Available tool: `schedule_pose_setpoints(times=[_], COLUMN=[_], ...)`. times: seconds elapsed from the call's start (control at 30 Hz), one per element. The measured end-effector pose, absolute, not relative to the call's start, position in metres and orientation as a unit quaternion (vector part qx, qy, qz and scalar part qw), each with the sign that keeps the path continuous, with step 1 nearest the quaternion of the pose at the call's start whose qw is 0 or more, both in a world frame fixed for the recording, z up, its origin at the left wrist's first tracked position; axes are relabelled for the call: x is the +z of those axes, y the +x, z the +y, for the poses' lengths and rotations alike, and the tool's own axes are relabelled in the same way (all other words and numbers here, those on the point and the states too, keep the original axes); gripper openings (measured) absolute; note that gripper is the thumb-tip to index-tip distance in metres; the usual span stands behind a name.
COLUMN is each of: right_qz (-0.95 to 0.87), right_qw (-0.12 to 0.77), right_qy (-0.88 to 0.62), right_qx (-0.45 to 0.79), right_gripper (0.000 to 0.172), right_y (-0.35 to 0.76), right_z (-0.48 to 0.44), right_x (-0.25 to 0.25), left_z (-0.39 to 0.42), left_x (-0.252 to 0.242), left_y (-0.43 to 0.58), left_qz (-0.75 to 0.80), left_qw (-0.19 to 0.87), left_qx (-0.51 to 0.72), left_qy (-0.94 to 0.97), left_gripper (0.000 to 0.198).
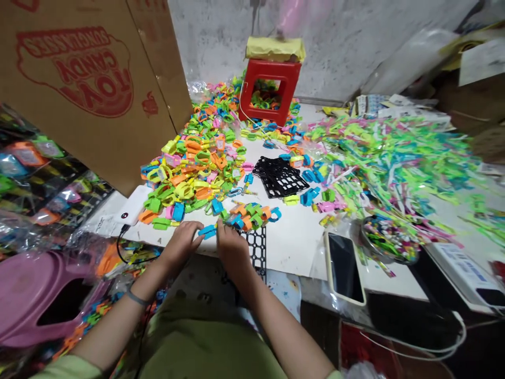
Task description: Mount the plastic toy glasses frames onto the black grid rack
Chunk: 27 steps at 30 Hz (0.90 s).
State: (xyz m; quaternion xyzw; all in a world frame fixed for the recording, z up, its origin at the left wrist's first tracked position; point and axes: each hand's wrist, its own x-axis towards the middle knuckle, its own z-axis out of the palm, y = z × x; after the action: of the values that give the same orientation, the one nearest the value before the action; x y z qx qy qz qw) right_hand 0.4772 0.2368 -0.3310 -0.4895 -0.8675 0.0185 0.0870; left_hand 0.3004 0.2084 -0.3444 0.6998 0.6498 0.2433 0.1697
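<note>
At the table's front edge my left hand [182,246] and my right hand [233,248] face each other. Between their fingertips is a small blue toy watch [207,231], pinched from both sides. Just beyond my right hand, a cluster of orange, green and blue toy watches [252,217] lies on a black plastic grid [258,250] that reaches over the edge. Part of that grid is hidden behind my right hand. A large heap of colourful toy watches [197,168] spreads out ahead of my left hand.
A stack of black grids [280,179] lies mid-table. Behind it stands a red stool [286,92]. Coloured strips [394,152] pile up at right, near a bowl of small pieces [389,239] and a phone [344,266]. A cardboard box [145,142] and a white power bank [132,205] are at left.
</note>
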Motion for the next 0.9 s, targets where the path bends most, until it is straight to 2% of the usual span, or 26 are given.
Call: schedule_pose_setpoints(times=[0.17,0.27,0.37,0.47,0.53,0.7,0.8,0.9], right_qz=[-0.886,-0.88,-0.792,-0.644,-0.601,-0.625,-0.65,-0.673], right_qw=[0.072,0.107,0.225,0.382,0.421,0.413,0.391,0.356], right_qy=[-0.457,-0.45,-0.513,-0.545,-0.543,-0.517,-0.513,-0.533], right_qx=[0.029,0.108,0.244,0.376,0.408,0.415,0.401,0.37], right_gripper=[0.018,0.013,0.007,0.023,0.032,0.035,0.03,0.021], right_y=[0.484,0.51,0.549,0.583,0.594,0.592,0.589,0.587], right_z=[0.226,0.216,0.221,0.242,0.258,0.273,0.272,0.273], right_x=[-0.326,-0.326,-0.331,-0.345,-0.356,-0.372,-0.372,-0.369], left_z=[0.185,0.172,0.176,0.202,0.226,0.27,0.274,0.271], left_x=[-0.316,-0.29,-0.264,-0.251,-0.253,-0.272,-0.281,-0.286], left_y=[0.297,0.305,0.325,0.352,0.371,0.403,0.404,0.4], left_qz=[0.638,0.598,0.554,0.51,0.496,0.474,0.462,0.459], left_qw=[0.309,0.296,0.247,0.181,0.13,0.103,0.139,0.159], left_qx=[0.239,0.274,0.317,0.312,0.282,0.209,0.209,0.21], left_qy=[0.664,0.693,0.729,0.781,0.811,0.849,0.851,0.849], left_gripper=[0.03,0.026,0.027,0.032,0.033,0.036,0.029,0.035])
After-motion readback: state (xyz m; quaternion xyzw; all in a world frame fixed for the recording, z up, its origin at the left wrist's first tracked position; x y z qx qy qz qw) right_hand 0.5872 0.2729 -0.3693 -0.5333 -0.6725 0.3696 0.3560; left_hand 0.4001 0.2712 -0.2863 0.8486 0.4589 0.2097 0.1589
